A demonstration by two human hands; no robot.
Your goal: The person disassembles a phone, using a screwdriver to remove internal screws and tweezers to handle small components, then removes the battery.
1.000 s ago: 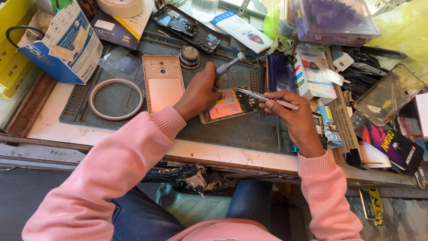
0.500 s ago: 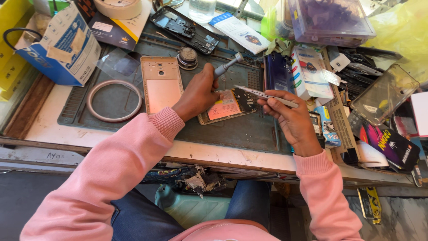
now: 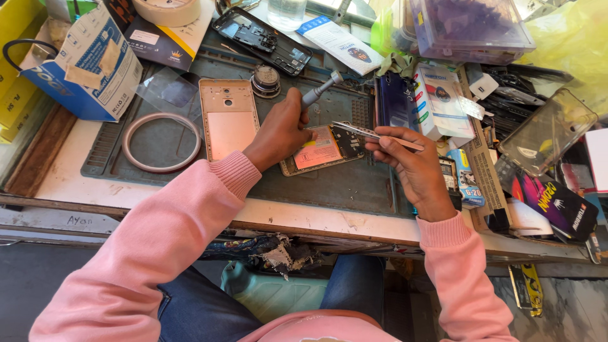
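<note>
An opened phone (image 3: 326, 151) with an orange battery lies on the dark work mat (image 3: 329, 187). My left hand (image 3: 282, 130) rests on the phone's left end and grips a grey screwdriver (image 3: 320, 88) whose handle points up and right. My right hand (image 3: 411, 164) pinches metal tweezers (image 3: 373, 133), their tips reaching left over the phone's upper edge. Both arms wear pink sleeves.
A rose-gold phone back cover (image 3: 228, 117) and a tape ring (image 3: 158, 142) lie left on the mat. A blue-white box (image 3: 88, 63) stands far left. Another open phone frame (image 3: 263, 38) lies behind. Small boxes (image 3: 440, 101), cases and packets crowd the right side.
Both hands hold about the same places over the phone. The tweezers' tips have shifted slightly left; the view has tilted a little.
</note>
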